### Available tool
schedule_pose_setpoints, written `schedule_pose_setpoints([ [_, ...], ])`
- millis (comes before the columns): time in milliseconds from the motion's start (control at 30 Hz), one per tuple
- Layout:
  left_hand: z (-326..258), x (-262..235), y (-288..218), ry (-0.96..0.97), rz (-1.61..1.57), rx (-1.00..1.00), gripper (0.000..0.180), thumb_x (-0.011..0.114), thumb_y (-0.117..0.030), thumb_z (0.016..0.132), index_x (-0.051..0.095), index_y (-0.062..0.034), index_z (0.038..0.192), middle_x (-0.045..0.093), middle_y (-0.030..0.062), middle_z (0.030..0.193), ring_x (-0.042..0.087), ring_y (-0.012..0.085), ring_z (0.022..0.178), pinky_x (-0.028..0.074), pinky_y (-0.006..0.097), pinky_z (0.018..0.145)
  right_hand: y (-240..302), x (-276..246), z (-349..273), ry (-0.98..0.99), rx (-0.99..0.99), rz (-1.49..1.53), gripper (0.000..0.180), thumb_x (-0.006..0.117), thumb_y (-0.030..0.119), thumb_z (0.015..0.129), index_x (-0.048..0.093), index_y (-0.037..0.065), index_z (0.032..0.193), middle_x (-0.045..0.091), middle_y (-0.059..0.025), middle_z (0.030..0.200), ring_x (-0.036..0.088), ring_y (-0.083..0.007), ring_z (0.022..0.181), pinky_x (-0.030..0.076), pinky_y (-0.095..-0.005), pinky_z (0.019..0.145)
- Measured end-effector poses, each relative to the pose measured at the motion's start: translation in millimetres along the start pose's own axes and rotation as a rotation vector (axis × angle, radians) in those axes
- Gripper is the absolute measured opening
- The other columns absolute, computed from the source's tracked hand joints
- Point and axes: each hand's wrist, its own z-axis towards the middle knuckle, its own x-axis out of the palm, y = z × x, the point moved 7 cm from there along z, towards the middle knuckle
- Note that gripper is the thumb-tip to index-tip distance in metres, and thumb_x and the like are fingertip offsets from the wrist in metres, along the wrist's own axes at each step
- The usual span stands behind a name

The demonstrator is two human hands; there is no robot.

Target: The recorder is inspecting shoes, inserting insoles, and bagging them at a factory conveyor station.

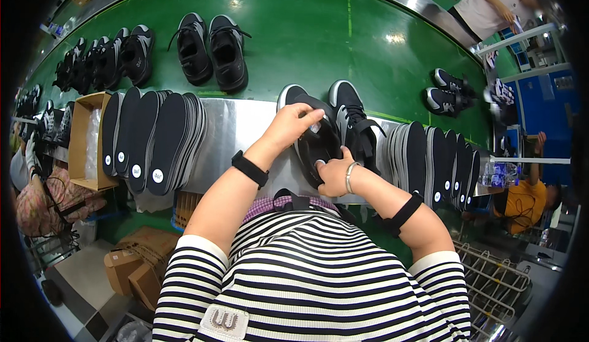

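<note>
A black sneaker (305, 152) with a grey toe lies on the metal ledge in front of me, its opening facing up. My left hand (293, 125) is closed at the shoe's upper and tongue, thumb and forefinger bent over the opening. At the heel, my right hand (334, 176) grips the collar, with its fingertips at the inside edge. What lies deep in the shoe is hidden. Its mate, another black sneaker (353, 118), stands right beside it, laces and strap showing.
Stacks of black insoles stand on both sides, left (175, 136) and right (408, 155). An open cardboard box (86, 139) sits far left. A pair of sneakers (211, 53) and a row of others rest on the green table (294, 29). Other people work at both sides.
</note>
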Motion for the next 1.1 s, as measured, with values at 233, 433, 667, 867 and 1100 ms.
schedule_pose_setpoints([
  [233, -20, -6, 5, 0.105, -0.341, -0.024, 0.022, 0.057, -0.021, 0.081, 0.055, -0.0041, 0.095, 0.058, 0.0004, 0.087, 0.053, 0.0088, 0.080, 0.042, 0.023, 0.072, -5, -7, -6, -0.287, -0.063, 0.138, 0.046, 0.046, 0.034, 0.078, 0.049, -0.001, 0.107, 0.061, -0.0170, 0.088, 0.056, -0.0294, 0.093, 0.014, -0.0526, 0.098],
  [433, -14, -2, 10, 0.044, -0.417, -0.031, 0.022, 0.048, -0.017, 0.085, 0.056, -0.0007, 0.098, 0.058, 0.0013, 0.083, 0.052, 0.0087, 0.072, 0.042, 0.022, 0.064, -6, -74, -56, -1.364, -0.134, 0.012, 0.020, 0.054, 0.014, 0.072, 0.058, 0.013, 0.092, 0.051, -0.0023, 0.068, 0.050, -0.0196, 0.070, 0.036, -0.0334, 0.067],
  [667, -10, -4, 18, 0.045, -0.392, -0.096, 0.020, 0.045, -0.017, 0.086, 0.056, -0.0025, 0.095, 0.057, 0.0009, 0.083, 0.051, 0.0085, 0.074, 0.042, 0.022, 0.063, 0, -80, -42, -1.412, -0.181, -0.303, 0.026, 0.053, 0.014, 0.067, 0.056, 0.011, 0.092, 0.047, -0.0014, 0.071, 0.049, -0.0179, 0.070, 0.037, -0.0313, 0.062],
  [867, -8, 1, 12, 0.032, -0.345, -0.084, 0.019, 0.046, -0.016, 0.085, 0.056, -0.0039, 0.095, 0.057, -0.0007, 0.080, 0.052, 0.0069, 0.070, 0.042, 0.020, 0.061, -5, -90, -37, -1.347, -0.205, -0.229, 0.012, 0.054, 0.015, 0.064, 0.054, 0.011, 0.075, 0.047, -0.0019, 0.072, 0.048, -0.0173, 0.071, 0.038, -0.0300, 0.057],
  [1100, 0, 2, 20, -0.105, -0.226, -0.075, 0.017, 0.048, -0.011, 0.083, 0.056, -0.0019, 0.094, 0.057, -0.0008, 0.074, 0.048, 0.0056, 0.061, 0.039, 0.019, 0.054, -11, -71, -43, -0.950, -0.198, -0.015, 0.004, 0.055, 0.008, 0.068, 0.052, 0.008, 0.069, 0.049, -0.0046, 0.070, 0.049, -0.0243, 0.072, 0.035, -0.0331, 0.064],
])
